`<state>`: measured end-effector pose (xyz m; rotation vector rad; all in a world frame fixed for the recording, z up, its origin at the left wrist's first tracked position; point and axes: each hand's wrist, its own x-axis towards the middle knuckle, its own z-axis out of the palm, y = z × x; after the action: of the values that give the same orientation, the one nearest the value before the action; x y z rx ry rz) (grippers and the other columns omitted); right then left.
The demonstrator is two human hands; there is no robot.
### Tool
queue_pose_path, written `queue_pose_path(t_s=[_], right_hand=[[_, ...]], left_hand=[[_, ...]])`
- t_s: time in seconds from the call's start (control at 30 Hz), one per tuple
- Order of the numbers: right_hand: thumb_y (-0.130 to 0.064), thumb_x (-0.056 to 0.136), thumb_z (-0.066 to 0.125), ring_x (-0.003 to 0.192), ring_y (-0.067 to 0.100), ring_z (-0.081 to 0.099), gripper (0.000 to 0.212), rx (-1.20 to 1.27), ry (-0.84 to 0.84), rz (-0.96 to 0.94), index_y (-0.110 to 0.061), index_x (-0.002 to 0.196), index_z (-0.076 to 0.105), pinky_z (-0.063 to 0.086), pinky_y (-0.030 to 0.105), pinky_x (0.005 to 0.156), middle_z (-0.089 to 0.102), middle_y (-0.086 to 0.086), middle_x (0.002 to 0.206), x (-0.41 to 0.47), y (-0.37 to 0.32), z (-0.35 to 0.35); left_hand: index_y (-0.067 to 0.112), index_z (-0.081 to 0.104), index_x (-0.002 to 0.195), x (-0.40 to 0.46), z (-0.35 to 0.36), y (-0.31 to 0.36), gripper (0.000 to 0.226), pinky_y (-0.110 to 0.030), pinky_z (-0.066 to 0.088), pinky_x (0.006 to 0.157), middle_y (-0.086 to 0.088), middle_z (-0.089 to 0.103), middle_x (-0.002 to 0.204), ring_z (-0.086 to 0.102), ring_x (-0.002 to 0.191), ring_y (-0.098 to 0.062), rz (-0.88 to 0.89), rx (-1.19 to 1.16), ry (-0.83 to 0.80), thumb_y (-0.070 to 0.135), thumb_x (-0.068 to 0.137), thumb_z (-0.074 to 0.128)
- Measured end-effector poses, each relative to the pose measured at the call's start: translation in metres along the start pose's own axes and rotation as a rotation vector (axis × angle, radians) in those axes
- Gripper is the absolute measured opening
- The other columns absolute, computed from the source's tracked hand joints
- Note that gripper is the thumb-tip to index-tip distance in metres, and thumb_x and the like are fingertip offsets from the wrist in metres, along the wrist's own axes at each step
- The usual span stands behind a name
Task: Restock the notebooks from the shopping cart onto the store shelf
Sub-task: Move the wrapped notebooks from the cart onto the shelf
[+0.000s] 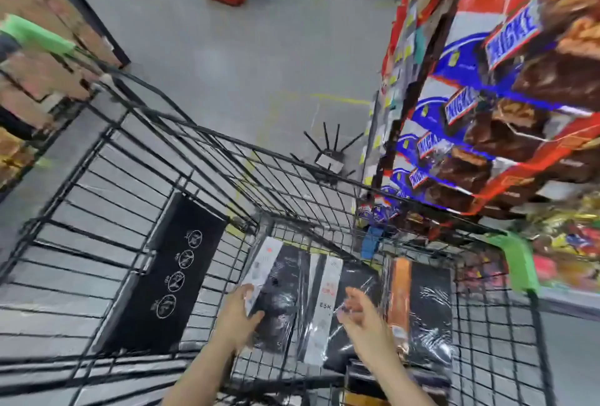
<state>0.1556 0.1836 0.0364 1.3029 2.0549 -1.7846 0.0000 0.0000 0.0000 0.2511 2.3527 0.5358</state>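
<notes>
1. Both bare forearms reach from the bottom edge into the black wire shopping cart (207,159).
2. Left hand (242,314) lies on the near left edge of a shrink-wrapped black notebook (277,298), fingers (245,292) on its white side strip and thumb spread onto the dark cover; whether it grips or only touches cannot be told through the blur.
3. Right hand (358,311) is open, fingers loosely apart, over a second wrapped notebook (341,318), fingertips at or just above the plastic; it holds nothing.
4. Three wrapped notebooks lie side by side on the cart's floor: the two black ones with white strips, and to their right a black one with an orange strip (422,305).
5. More dark, wrapped stock sits at the cart's near end, too blurred to make out.
6. Folded flat against the cart's left side is a black flap (168,276) printed with four round white symbols.
7. Green caps (519,259) mark the cart's rim corners.
8. On the right stands a store shelf (487,113) of chocolate-bar packs; grey floor (243,48) lies ahead.
</notes>
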Motion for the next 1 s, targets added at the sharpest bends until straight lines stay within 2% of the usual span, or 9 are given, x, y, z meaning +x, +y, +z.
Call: queue_pose_path(t_s=[0.13,0.27,0.43,0.57,0.67,0.73,0.8,0.87,1.0], right_hand=[[-0.018,0.09,0.057,0.08,-0.004,0.053,0.039,0.015,0.023,0.039,-0.032,0.124,0.043,0.043,0.011,0.055,0.052,-0.013,0.105,0.024,0.015,0.03],[-0.02,0.093,0.052,0.08,-0.005,0.051,0.04,0.055,0.047,0.075,-0.03,0.13,0.042,0.043,0.007,0.052,0.053,-0.006,0.115,0.029,0.028,0.048],[-0.017,0.093,0.051,0.087,-0.001,0.054,0.045,0.098,0.015,0.119,-0.032,0.134,0.039,0.041,0.002,0.05,0.052,-0.002,0.116,0.029,0.031,0.056],[-0.014,0.091,0.056,0.089,0.005,0.055,0.048,0.099,0.021,0.106,-0.031,0.133,0.041,0.044,0.004,0.055,0.053,0.002,0.115,0.033,0.035,0.059],[-0.016,0.09,0.057,0.091,-0.003,0.052,0.049,0.055,0.01,0.099,-0.03,0.134,0.04,0.045,0.007,0.057,0.05,-0.008,0.112,0.035,0.038,0.059],[-0.016,0.09,0.057,0.093,-0.004,0.051,0.052,0.049,-0.005,0.108,-0.031,0.136,0.038,0.045,0.009,0.057,0.049,-0.008,0.115,0.035,0.037,0.059],[-0.015,0.09,0.057,0.093,-0.005,0.05,0.053,0.046,-0.024,0.109,-0.03,0.136,0.037,0.044,0.007,0.057,0.048,-0.007,0.118,0.033,0.034,0.058],[-0.017,0.09,0.056,0.095,-0.005,0.05,0.051,0.044,-0.042,0.108,-0.03,0.135,0.037,0.043,0.007,0.058,0.048,-0.007,0.119,0.03,0.029,0.055],[-0.029,0.087,0.061,0.111,0.01,0.051,0.047,0.094,-0.08,0.129,-0.029,0.13,0.041,0.044,0.025,0.088,0.05,-0.004,0.126,0.025,0.02,0.055]], left_hand=[[0.009,0.015,0.147,0.044,0.017,-0.035,0.094,-0.039,0.017,0.116,-0.017,0.017,0.154,0.015,0.142,-0.032,-0.056,0.196,-0.017,0.036,0.078,0.071],[0.006,-0.001,0.148,0.05,0.036,-0.039,0.098,-0.038,0.006,0.118,-0.016,0.005,0.157,-0.002,0.145,-0.033,-0.014,0.326,-0.034,0.044,0.084,0.063],[0.006,0.007,0.148,0.054,0.044,-0.038,0.097,-0.039,0.021,0.116,-0.015,0.017,0.155,0.016,0.143,-0.03,0.017,0.157,-0.011,0.027,0.079,0.072],[0.013,0.023,0.145,0.065,0.041,-0.051,0.097,-0.043,0.038,0.106,-0.008,0.04,0.145,0.042,0.13,-0.028,-0.051,-0.059,-0.024,0.025,0.068,0.082],[0.007,0.051,0.117,0.067,0.032,-0.049,0.052,-0.03,0.049,0.072,-0.006,0.065,0.105,0.061,0.083,-0.022,-0.101,-0.146,0.093,0.015,0.073,0.075],[0.004,0.059,0.101,0.066,0.024,-0.046,0.031,-0.027,0.044,0.061,-0.01,0.065,0.092,0.058,0.074,-0.022,-0.103,-0.187,0.073,0.019,0.077,0.073],[0.009,0.062,0.095,0.063,0.012,-0.039,0.02,-0.029,0.047,0.069,-0.01,0.066,0.093,0.061,0.08,-0.024,-0.086,-0.299,-0.047,0.021,0.081,0.07],[0.015,0.058,0.107,0.06,0.0,-0.032,0.025,-0.033,0.049,0.083,-0.005,0.066,0.103,0.063,0.094,-0.023,-0.075,-0.431,-0.168,0.019,0.084,0.067],[0.022,0.058,0.106,0.048,-0.036,-0.021,0.025,-0.042,0.055,0.083,-0.005,0.071,0.105,0.069,0.09,-0.02,-0.049,-0.573,-0.226,0.023,0.083,0.068]])
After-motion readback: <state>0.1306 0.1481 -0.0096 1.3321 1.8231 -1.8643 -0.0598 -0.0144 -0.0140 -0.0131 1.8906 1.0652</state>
